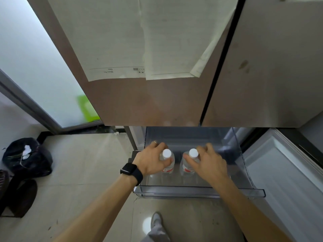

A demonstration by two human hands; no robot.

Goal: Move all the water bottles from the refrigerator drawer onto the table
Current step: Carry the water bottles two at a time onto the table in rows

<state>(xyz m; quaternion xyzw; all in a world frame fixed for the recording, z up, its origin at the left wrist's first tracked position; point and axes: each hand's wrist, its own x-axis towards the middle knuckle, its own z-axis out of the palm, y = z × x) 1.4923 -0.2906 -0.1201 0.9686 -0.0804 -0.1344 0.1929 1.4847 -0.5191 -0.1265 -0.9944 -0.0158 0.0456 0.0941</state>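
- Water bottles, two of them, stand upright side by side in the clear refrigerator drawer [201,191], which is pulled out below the closed upper doors.
- My left hand [150,160] is wrapped round the shoulder of the left bottle [167,160], fingers curled behind it and thumb in front, just under its white cap.
- My right hand [208,163] grips the right bottle [189,165] the same way, thumb across its near side and fingers over the far side, its white cap showing between them.
- Both hands are apart, each closed on its own bottle, with a narrow gap of drawer floor between the two bottles.
- Each bottle is clear plastic with a red and white label low on the body; the print on the labels is too blurred to read, so I cannot tell the brand.
- A black smartwatch [130,171] sits on my left wrist, and a thin ring is on one finger of that hand.
- Above my hands, paper sheets [139,41] are stuck to the fridge door [148,102]; they appear upside down from here, and I can make out "Date" and what looks like "Memo No." near the lower edge.
- Off to the left of my left arm, a black rubbish bag [26,156] sits on the tiled floor.
- Beyond the bag, a green patch [87,107] shows behind frosted glass.
- Below my hands, my shoe [156,219] is on the floor.
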